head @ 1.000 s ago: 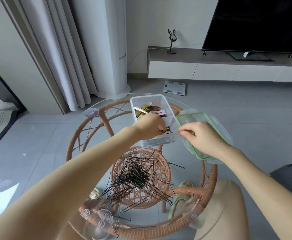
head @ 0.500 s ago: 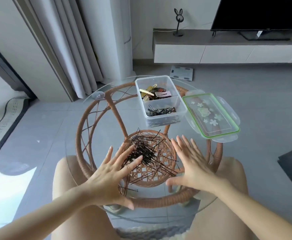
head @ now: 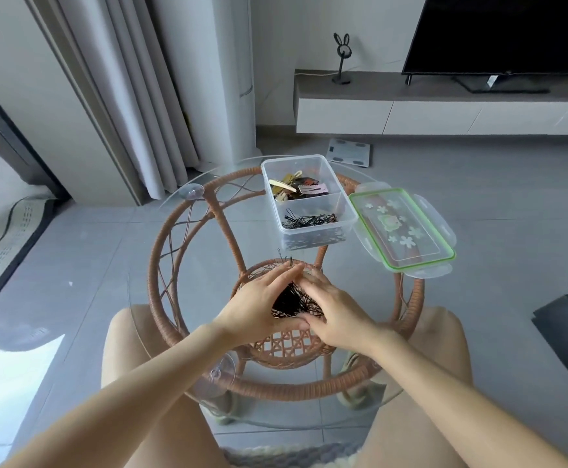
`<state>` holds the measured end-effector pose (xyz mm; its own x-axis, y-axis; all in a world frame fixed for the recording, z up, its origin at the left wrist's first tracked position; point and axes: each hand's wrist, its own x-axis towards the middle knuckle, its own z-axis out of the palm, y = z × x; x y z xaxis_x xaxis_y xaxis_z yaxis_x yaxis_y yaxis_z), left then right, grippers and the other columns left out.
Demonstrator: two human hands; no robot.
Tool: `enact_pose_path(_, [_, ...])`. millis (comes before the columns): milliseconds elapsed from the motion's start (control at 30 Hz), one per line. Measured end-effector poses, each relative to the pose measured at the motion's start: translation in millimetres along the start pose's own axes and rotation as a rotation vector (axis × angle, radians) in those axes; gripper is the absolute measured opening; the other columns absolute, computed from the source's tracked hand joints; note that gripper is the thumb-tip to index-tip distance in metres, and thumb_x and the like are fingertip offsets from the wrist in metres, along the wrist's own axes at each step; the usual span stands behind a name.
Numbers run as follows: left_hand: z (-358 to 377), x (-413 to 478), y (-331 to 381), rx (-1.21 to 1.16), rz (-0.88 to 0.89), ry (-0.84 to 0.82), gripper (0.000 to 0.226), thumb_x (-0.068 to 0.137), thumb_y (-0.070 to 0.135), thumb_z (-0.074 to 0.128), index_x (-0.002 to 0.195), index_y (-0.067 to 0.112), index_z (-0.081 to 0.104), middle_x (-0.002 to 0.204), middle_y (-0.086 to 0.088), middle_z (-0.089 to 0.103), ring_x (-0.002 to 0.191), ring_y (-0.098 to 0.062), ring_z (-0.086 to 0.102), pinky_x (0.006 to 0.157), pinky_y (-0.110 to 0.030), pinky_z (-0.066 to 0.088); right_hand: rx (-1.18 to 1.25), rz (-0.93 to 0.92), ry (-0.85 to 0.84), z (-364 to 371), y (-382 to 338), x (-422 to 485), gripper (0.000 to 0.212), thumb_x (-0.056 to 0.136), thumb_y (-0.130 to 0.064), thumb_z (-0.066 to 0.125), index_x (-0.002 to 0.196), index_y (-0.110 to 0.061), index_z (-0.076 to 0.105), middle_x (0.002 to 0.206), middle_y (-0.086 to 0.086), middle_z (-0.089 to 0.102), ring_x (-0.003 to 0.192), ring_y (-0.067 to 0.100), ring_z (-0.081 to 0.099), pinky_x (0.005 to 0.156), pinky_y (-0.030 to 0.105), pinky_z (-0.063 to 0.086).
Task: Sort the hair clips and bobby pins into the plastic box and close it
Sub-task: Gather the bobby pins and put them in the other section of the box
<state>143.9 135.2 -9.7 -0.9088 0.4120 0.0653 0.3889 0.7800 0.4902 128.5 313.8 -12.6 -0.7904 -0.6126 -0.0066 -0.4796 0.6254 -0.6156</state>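
A heap of black bobby pins [head: 289, 304] lies on the round glass table [head: 191, 251], squeezed between my two hands. My left hand [head: 259, 309] presses it from the left with straight fingers, and my right hand [head: 338, 315] pushes from the right, fingertips meeting over the heap. Behind stands the clear plastic box [head: 313, 235], uncovered. Its far compartment holds hair clips [head: 296, 189]; its near one holds bobby pins [head: 309, 220]. The green-rimmed lid [head: 402, 228] lies flat to the right of the box.
The glass top sits on a rattan frame [head: 161, 265] with suction cups. My knees are under the near edge. On the floor behind are a bathroom scale [head: 349, 152], a TV cabinet [head: 444, 109] and curtains [head: 140, 96].
Both hands came back from the box and lid to the pin pile. They first spread on either side of it, then closed inward, bunching the scattered pins into a tight heap.
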Motion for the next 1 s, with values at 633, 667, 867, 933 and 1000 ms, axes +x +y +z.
enact_pose_path(633, [-36.1,-11.5,14.9,0.243,-0.267,-0.143,0.054,0.079,0.040,0.066,0.122,0.010,0.053,0.114,-0.007,0.058,0.100,-0.022,0.058,0.086,-0.030,0.047,-0.255,0.174,0.039,-0.5,-34.1,0.1,0.062,0.080,-0.040,0.065,0.128,-0.005,0.048,0.122,0.010,0.055,0.115,0.026,0.049,0.100,0.036,0.041])
enact_pose_path(667, [-38.3,-9.3,15.4,0.235,-0.265,-0.154,0.048,0.081,0.036,0.066,0.119,0.008,0.056,0.112,-0.008,0.060,0.099,-0.024,0.059,0.084,-0.031,0.048,-0.241,0.164,0.044,-0.7,-35.6,2.4,0.051,0.081,-0.035,0.065,0.121,-0.005,0.053,0.116,0.010,0.058,0.110,0.027,0.053,0.096,0.037,0.044])
enact_pose_path(867, [-46.6,-7.7,10.5,0.175,-0.271,-0.137,0.025,0.084,0.024,0.065,0.103,0.009,0.066,0.096,-0.008,0.070,0.089,-0.026,0.064,0.080,-0.036,0.053,-0.209,0.126,0.092,-11.6,-38.2,-0.7,0.021,0.085,-0.018,0.063,0.086,0.003,0.063,0.088,0.015,0.064,0.082,0.027,0.058,0.073,0.033,0.045])
enact_pose_path(933, [-48.9,-9.1,9.7,0.128,-0.281,-0.111,0.018,0.084,0.019,0.064,0.098,0.009,0.069,0.093,-0.008,0.072,0.086,-0.024,0.066,0.080,-0.036,0.054,-0.197,0.131,0.112,-14.8,-37.6,-2.2,0.023,0.085,-0.017,0.064,0.078,0.005,0.062,0.081,0.016,0.063,0.076,0.028,0.057,0.067,0.033,0.041])
enact_pose_path(1000, [-51.6,-10.5,10.6,0.092,-0.281,-0.093,0.016,0.084,0.018,0.064,0.096,0.009,0.071,0.092,-0.008,0.073,0.084,-0.023,0.067,0.079,-0.034,0.055,-0.179,0.138,0.126,-18.1,-36.2,-3.5,0.027,0.084,-0.018,0.065,0.073,0.007,0.060,0.075,0.017,0.061,0.070,0.029,0.056,0.063,0.035,0.039])
